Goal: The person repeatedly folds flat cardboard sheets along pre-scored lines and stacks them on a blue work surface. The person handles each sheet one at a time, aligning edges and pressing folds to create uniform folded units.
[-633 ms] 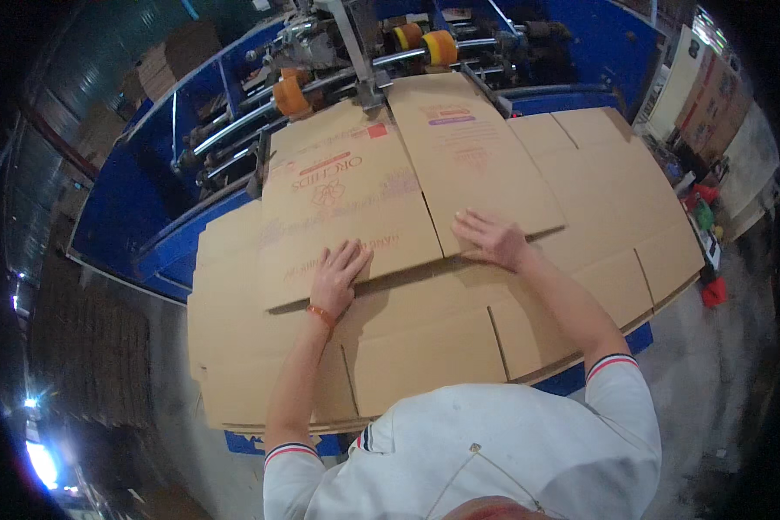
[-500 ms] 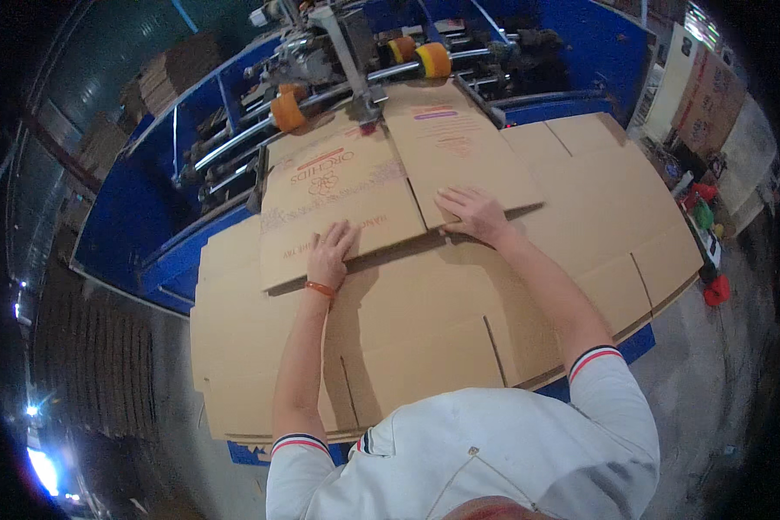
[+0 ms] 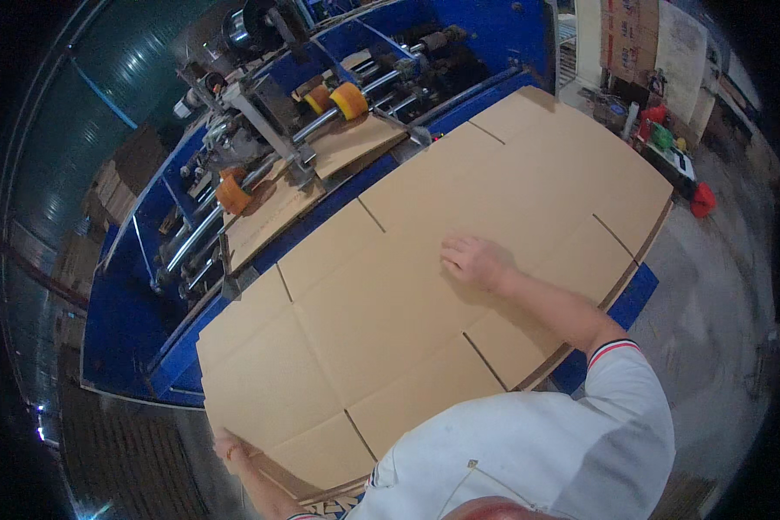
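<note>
A large flat cardboard box blank (image 3: 390,303), plain brown with dark slots along its long edges, lies on top of a stack. My right hand (image 3: 472,260) rests on its upper surface right of the middle, fingers slightly bent, holding nothing. At the near left corner my left hand (image 3: 227,445), with an orange band at the wrist, grips the blank's edge; some of its fingers are hidden. Beyond the stack, a folded printed carton (image 3: 273,208) lies in the machine under its rollers, apart from both hands.
The blue-framed machine (image 3: 130,321) runs along the far side, with a metal bar and orange rollers (image 3: 349,100). On the right are a red object (image 3: 702,200) and assorted small items. Brown cardboard stacks (image 3: 117,195) stand at the far left.
The folded printed carton has left my hands and moved farther into the machine. My left hand has shifted to the blank's near left corner; my right stays over the stack. The view has turned.
</note>
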Demonstrator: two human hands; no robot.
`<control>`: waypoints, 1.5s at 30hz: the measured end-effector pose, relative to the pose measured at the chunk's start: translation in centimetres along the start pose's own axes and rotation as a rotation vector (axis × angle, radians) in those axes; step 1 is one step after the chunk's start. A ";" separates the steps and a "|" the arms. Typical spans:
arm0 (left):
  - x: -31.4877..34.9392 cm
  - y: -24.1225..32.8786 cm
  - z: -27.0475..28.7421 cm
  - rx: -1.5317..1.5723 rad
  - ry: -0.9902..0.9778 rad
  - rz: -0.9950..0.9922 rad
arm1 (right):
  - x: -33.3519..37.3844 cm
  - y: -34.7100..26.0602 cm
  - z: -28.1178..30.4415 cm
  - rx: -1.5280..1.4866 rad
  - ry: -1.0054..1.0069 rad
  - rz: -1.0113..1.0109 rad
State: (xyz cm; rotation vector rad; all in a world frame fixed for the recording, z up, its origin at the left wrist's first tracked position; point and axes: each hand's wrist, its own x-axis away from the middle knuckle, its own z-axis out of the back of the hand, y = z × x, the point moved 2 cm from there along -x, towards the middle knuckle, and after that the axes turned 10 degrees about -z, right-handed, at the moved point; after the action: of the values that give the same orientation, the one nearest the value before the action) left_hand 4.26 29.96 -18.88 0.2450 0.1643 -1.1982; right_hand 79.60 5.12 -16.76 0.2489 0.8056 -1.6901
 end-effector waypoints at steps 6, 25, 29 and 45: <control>3.1 0.5 4.7 0.107 -0.115 -0.156 | -0.4 -1.4 0.4 0.000 -0.008 -0.060; 3.4 3.7 14.4 -0.227 0.346 -0.188 | 0.0 -1.1 -0.3 -0.009 0.037 -0.047; -0.8 -1.1 17.1 -0.185 0.306 -0.356 | 0.7 -1.8 0.1 -0.092 -0.015 -0.069; 22.7 4.6 20.6 1.513 -0.287 -0.185 | 21.2 11.8 18.1 0.523 0.554 -0.933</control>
State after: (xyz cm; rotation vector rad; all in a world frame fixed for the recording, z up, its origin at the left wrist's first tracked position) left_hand 16.58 5.48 -4.36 1.3737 -1.0420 -1.3169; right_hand 88.90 -23.53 -19.73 0.8211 0.9326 -2.7791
